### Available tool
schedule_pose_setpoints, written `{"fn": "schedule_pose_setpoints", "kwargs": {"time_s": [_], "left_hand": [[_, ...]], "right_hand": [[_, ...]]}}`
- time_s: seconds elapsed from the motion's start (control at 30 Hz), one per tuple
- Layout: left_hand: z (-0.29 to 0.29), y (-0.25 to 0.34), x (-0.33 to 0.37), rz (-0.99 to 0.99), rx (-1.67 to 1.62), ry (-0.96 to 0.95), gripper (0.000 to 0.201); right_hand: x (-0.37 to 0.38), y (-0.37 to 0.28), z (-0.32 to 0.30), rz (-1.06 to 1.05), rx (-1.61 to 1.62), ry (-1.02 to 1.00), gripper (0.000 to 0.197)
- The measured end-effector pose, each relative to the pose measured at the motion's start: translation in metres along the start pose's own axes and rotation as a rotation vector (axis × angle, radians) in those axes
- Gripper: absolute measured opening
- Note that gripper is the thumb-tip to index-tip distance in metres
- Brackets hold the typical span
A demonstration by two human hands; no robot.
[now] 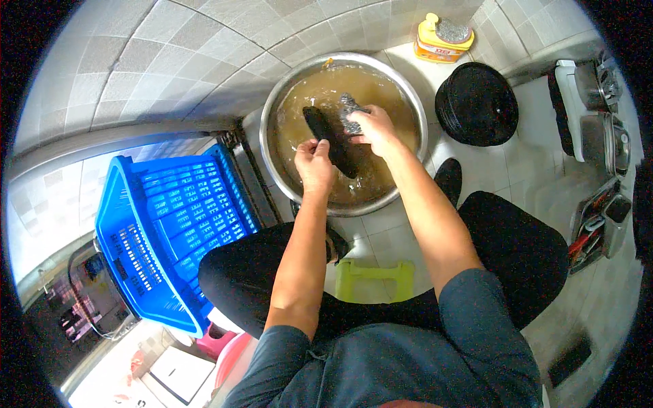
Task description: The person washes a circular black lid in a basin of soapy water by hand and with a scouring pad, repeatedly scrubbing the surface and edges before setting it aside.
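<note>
Head view: long black dish [333, 141], wet.

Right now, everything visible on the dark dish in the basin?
The dark dish is a long, narrow, black oval, glossy and wet. It is held tilted on edge over murky brown water in the round metal basin. The left hand grips its near edge; the right hand presses a grey steel scourer against it.
</note>
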State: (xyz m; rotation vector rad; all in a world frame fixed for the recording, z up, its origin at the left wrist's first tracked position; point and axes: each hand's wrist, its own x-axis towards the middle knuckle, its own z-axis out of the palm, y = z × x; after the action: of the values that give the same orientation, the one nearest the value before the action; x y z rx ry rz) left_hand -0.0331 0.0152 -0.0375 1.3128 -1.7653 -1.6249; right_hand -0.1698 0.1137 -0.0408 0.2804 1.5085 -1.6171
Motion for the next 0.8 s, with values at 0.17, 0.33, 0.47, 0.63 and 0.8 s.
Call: {"fn": "schedule_pose_setpoints", "kwargs": {"time_s": [0.17, 0.33, 0.47, 0.63, 0.8], "left_hand": [[-0.015, 0.014, -0.001, -0.249, -0.302, 0.028, 0.007], [-0.029, -0.007, 0.006, -0.396, -0.490, 0.042, 0.008], [-0.031, -0.037, 0.013, -0.499, -0.479, 0.031, 0.017], [-0.040, -0.074, 0.022, -0.718, -0.258, 0.105, 0.046], [-0.023, -0.076, 0.016, -0.619, 0.042, -0.074, 0.045]], "right_hand": [[0.014, 0.008, -0.030, 0.064, -0.068, 0.136, 0.047], [0.017, 0.028, -0.031, 0.025, -0.378, 0.277, 0.051], [0.018, 0.039, -0.037, -0.257, -0.717, 0.319, 0.044], [-0.010, 0.042, -0.022, -0.367, -1.121, 0.369, 0.045], [-0.021, 0.075, -0.018, -0.285, -1.208, 0.264, 0.048]]}}
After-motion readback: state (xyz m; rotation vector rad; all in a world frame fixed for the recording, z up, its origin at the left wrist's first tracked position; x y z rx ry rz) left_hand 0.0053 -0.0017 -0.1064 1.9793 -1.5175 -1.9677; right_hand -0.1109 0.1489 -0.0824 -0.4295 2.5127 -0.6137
